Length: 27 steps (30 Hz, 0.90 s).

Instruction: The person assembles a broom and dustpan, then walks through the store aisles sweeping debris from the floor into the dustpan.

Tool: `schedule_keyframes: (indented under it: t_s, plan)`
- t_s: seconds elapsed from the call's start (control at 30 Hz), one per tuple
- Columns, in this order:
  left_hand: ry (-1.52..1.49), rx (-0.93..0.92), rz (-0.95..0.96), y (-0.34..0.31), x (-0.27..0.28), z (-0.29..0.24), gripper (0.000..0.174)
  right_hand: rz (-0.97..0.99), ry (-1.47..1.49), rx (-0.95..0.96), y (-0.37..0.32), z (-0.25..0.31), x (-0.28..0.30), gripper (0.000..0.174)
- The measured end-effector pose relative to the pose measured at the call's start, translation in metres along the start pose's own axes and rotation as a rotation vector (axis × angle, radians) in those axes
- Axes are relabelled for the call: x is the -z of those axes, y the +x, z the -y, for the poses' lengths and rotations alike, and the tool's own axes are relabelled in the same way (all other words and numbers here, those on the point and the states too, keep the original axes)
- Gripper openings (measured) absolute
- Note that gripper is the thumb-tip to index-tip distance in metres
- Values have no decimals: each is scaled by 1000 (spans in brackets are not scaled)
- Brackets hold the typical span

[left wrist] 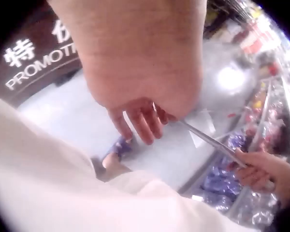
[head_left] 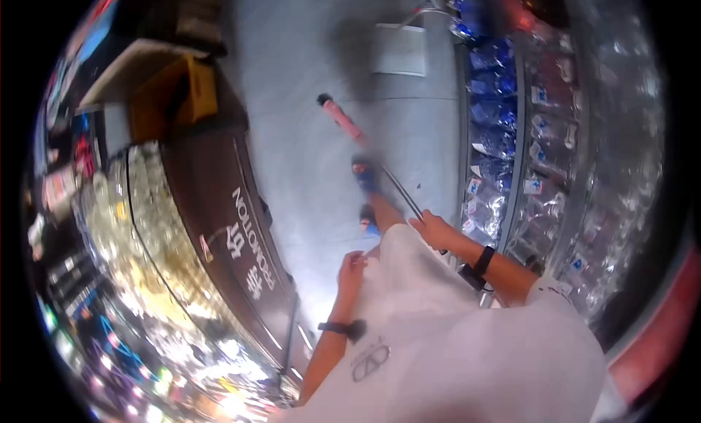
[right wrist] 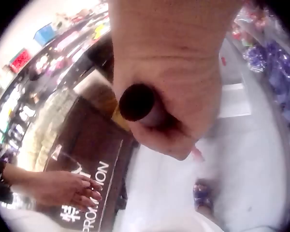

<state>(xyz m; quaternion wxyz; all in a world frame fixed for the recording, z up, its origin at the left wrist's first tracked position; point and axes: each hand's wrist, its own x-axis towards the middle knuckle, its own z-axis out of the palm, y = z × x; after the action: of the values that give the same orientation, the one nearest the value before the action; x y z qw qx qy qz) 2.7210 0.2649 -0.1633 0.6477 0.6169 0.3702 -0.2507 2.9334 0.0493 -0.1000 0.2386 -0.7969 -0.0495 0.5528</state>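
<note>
Metal pole (head_left: 401,188) sits in right fingers' (head_left: 420,224) grip; left fingers (head_left: 353,260) curl loosely; promotion stand (head_left: 208,197), packet shelves (head_left: 520,131) flank floor (head_left: 292,58).

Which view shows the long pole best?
The head view: the pole shows from the right hand to its pink end. The left wrist view shows mostly shaft; the right wrist view, mainly its dark near end.

PLACE: shop | you stand in an aisle with a smooth grey floor (head_left: 292,65) | on your left, a dark brown display panel (head_left: 208,178) lettered "PROMOTION" in white, beside heaped clear-wrapped goods (head_left: 150,226) | on your right, long rows of shiny blue plastic-wrapped packs (head_left: 493,116) and clear plastic packs (head_left: 548,149)
</note>
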Motion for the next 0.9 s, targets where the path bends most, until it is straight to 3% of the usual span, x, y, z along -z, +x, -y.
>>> schedule_keyframes:
  t_s: [0.07, 0.17, 0.2, 0.27, 0.33, 0.37, 0.43, 0.47, 0.6, 0.67, 0.73, 0.83, 0.9]
  plan:
    - [-137, 36, -97, -14, 14, 25, 24, 188, -91, -57, -2, 32, 6, 41]
    - [-321, 34, -264, -48, 35, 79, 24, 522, -132, -278, 37, 50, -32, 41]
    - [-420, 35, -319, -62, 38, 92, 25, 482, -188, -139, 35, 70, -42, 38]
    - [-562, 53, -425, -86, 37, 151, 25, 185, -245, 371, 62, 79, -92, 30]
    - [-801, 153, -526, -124, 25, 183, 24, 5, -430, 747, 106, 45, -156, 24]
    - [-917, 179, -565, -141, 16, 197, 23, 65, -641, 756, 126, 41, -176, 22]
    - [-873, 328, -714, -175, -9, 221, 22, 166, -970, 662, 157, 56, -197, 22]
    - [-926, 398, -765, -191, -25, 238, 22, 214, -1088, 548, 166, 66, -203, 23]
    - [-1138, 585, -857, -228, -93, 308, 25, 148, -1022, 435, 192, 82, -143, 28]
    - [-1151, 633, -840, -231, -127, 338, 25, 37, -1117, 543, 216, 70, -93, 29]
    - [-1164, 658, -811, -227, -158, 361, 25, -99, -1152, 526, 216, 85, -58, 34]
    - [-1205, 665, -753, -205, -172, 345, 25, -240, -1253, 478, 189, 143, -27, 35]
    - [-1207, 563, -736, -184, -164, 324, 27, -210, -1248, 394, 185, 164, -22, 36]
